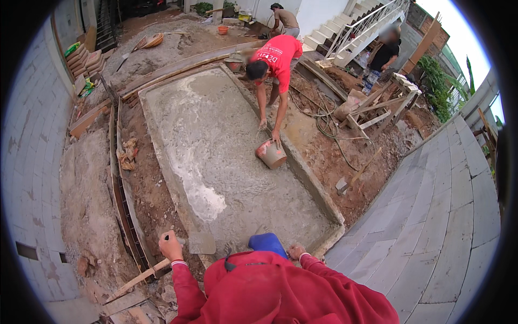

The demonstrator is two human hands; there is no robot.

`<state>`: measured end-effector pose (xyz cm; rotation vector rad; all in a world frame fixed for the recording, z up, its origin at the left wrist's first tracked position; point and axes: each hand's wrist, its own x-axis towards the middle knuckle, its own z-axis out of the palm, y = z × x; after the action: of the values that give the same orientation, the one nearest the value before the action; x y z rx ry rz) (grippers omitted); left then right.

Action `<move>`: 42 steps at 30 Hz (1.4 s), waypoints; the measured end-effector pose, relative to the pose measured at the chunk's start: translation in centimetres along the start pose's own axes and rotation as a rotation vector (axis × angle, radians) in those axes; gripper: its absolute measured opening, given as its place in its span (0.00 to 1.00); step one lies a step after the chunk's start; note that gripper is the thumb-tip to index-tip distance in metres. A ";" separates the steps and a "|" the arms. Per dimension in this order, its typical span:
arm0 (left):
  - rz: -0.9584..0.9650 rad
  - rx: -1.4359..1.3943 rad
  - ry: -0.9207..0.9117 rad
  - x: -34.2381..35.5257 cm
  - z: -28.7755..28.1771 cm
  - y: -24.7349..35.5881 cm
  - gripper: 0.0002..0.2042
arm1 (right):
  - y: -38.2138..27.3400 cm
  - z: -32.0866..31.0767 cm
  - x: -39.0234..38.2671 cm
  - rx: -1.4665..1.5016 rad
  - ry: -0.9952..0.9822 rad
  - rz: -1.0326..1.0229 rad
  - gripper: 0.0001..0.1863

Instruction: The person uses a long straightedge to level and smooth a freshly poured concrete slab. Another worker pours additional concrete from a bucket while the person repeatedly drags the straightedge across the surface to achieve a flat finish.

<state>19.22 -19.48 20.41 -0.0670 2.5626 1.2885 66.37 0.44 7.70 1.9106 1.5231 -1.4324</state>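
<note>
My left hand is closed around the handle of a plastering trowel, just left of the slab. The trowel's flat grey blade lies over the near left edge of the wet concrete. My right hand is low by the slab's near right corner, beside a blue rubber boot; its fingers are too small and foreshortened to read. Across the slab a co-worker in a red shirt bends down, with hands on a cement-smeared red bucket tipped on its side on the concrete.
A raised rim borders the slab on the right. Beyond it are a hose, a wooden trestle and a hoe. Planks and a narrow rebar trench run along the left. Block walls flank both sides; other people stand farther back.
</note>
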 end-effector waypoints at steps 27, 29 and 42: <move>-1.176 -1.417 -0.413 6.0 6.4 -11.6 0.15 | -0.9 -1.8 1.7 -0.054 0.083 -0.043 0.13; -1.113 -1.397 -0.358 6.3 6.7 -13.0 0.15 | -5.3 -2.2 -1.7 -0.125 0.142 -0.097 0.14; -0.929 -1.244 -0.256 0.4 16.4 -13.9 0.10 | -19.8 -8.7 -3.5 0.082 -0.335 -0.417 0.27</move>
<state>24.67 -14.85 0.16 -1.0545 0.8991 1.9372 53.91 12.56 20.92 1.3442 1.7769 -1.9002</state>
